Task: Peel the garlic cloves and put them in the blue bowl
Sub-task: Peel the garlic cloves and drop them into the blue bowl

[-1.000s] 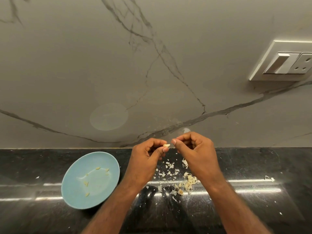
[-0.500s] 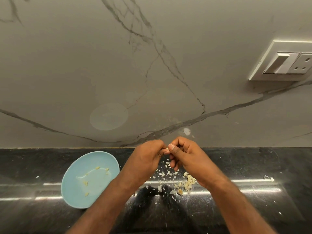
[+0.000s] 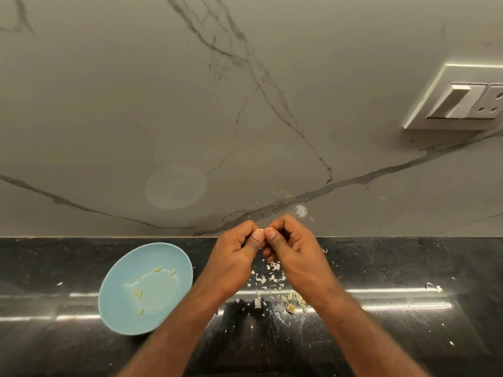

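Observation:
My left hand [image 3: 234,257] and my right hand [image 3: 294,248] meet thumb to thumb above the black counter, both pinching one small garlic clove [image 3: 261,230]; only a pale sliver of it shows between the thumbnails. The blue bowl [image 3: 114,297] sits on the counter to the left of my left wrist and holds several small peeled cloves [image 3: 137,294]. A few unpeeled cloves [image 3: 292,299] lie under my right wrist among white skin flakes [image 3: 268,277].
The black counter [image 3: 408,268] runs along a grey marble wall [image 3: 245,118]. A white switch and socket plate [image 3: 462,99] is fixed high on the right of the wall. Stray bits of skin [image 3: 435,288] lie far right.
Both hands have drawn together, thumbs now touching over the clove, which showed more a second ago. The bowl and the pile have not moved.

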`<move>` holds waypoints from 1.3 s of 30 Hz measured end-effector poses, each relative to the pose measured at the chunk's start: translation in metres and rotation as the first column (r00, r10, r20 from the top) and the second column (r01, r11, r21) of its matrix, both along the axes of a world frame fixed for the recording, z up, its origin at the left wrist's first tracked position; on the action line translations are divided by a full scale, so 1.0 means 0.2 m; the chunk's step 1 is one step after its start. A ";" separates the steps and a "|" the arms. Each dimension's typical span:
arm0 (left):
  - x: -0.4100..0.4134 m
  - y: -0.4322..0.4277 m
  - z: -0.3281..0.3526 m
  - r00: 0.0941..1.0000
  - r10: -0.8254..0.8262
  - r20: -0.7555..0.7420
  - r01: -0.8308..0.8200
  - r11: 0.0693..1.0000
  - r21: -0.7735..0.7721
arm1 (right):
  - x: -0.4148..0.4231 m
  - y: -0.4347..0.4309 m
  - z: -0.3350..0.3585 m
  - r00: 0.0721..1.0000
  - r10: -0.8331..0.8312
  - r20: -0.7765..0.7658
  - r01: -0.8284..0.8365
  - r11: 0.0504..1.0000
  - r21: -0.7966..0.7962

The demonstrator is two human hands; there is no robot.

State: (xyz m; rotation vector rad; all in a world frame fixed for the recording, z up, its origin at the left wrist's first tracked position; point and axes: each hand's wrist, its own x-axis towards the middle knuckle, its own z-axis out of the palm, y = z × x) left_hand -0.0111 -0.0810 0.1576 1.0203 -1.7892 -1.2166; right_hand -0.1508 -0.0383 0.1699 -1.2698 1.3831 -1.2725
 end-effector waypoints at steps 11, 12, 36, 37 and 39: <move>-0.07 0.05 0.06 0.953 0.152 -0.260 -0.060 0.942 0.331 | -0.02 0.01 -0.02 0.997 -0.056 -0.043 0.048 0.986 -0.157; -0.07 0.04 0.06 0.955 0.156 -0.251 -0.072 0.947 0.314 | -0.02 0.01 -0.01 0.998 -0.061 -0.033 0.056 0.988 -0.145; -0.08 0.04 -0.01 0.940 0.189 -0.286 -0.174 0.982 0.075 | -0.03 0.00 0.06 0.914 -0.132 0.384 0.084 0.987 0.140; -0.08 0.04 -0.01 0.928 0.190 -0.321 -0.151 0.978 0.142 | -0.03 0.00 0.06 0.912 -0.133 0.388 0.085 0.987 0.139; -0.08 0.03 0.00 0.906 0.194 -0.376 -0.097 0.960 0.263 | -0.05 0.00 0.05 0.916 -0.129 0.381 0.083 0.988 0.133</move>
